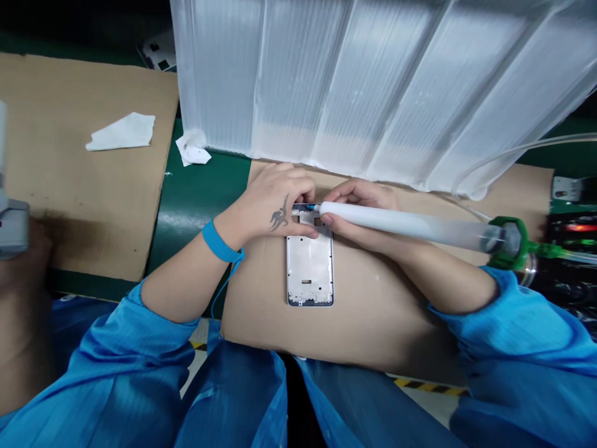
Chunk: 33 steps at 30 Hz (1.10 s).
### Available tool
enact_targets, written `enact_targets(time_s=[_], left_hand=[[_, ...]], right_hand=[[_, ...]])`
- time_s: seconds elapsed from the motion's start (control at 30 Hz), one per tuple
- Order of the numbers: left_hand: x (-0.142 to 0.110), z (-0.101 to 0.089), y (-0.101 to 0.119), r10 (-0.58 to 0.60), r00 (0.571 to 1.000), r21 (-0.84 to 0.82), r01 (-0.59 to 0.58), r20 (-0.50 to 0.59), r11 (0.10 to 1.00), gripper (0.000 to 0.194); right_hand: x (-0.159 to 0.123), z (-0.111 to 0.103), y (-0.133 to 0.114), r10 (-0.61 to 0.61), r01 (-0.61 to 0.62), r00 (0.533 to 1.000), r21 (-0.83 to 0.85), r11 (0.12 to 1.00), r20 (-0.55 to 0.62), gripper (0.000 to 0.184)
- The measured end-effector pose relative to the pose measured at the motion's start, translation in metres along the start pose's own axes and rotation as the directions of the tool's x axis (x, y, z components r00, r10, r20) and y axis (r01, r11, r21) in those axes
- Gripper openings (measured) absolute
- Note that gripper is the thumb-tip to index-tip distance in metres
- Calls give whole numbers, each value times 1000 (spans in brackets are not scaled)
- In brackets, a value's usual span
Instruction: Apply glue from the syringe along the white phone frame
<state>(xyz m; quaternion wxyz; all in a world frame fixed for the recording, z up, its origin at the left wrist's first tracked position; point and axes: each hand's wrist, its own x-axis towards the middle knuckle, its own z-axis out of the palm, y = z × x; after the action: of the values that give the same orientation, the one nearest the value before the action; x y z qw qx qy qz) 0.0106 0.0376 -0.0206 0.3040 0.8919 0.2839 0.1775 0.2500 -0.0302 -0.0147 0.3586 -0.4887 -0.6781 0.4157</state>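
A phone frame [310,267], silvery with small cut-outs, lies flat on the brown cardboard. My left hand [280,199] grips its upper left part between thumb and fingers; a blue band circles that wrist. In my right hand [359,205] is a long white dispensing syringe [396,221], held near its front end. The blue tip of the syringe points left, at the top edge of the phone frame; whether it touches I cannot tell. A green adapter with a clear hose caps the syringe's rear, above my right forearm.
Stacked translucent ribbed trays [298,81] stand just beyond my hands. Cardboard [65,186] with a white paper piece [124,132] lies left, near a crumpled tissue [193,148]. Another person's arm [23,323] is at far left. A device with a red display [581,228] sits right.
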Motion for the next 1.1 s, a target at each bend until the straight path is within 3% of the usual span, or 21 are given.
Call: enact_targets(time_s=[0.47,0.87,1.1], left_hand=[[1,-1,0,-5,1000,-9,6,11,1000,69],[1,1,-2,0,1000,-16,0,-4,1000,67],[1,1,-2,-2,1000,4,2,0,1000,64]], right_hand=[[0,1,7,11,-10,1000,72,997,-12,46],[-3,-1,5,35,-35,999,86,996,9,33],[-2,-2,2,75,-75,997,53,996,4,41]])
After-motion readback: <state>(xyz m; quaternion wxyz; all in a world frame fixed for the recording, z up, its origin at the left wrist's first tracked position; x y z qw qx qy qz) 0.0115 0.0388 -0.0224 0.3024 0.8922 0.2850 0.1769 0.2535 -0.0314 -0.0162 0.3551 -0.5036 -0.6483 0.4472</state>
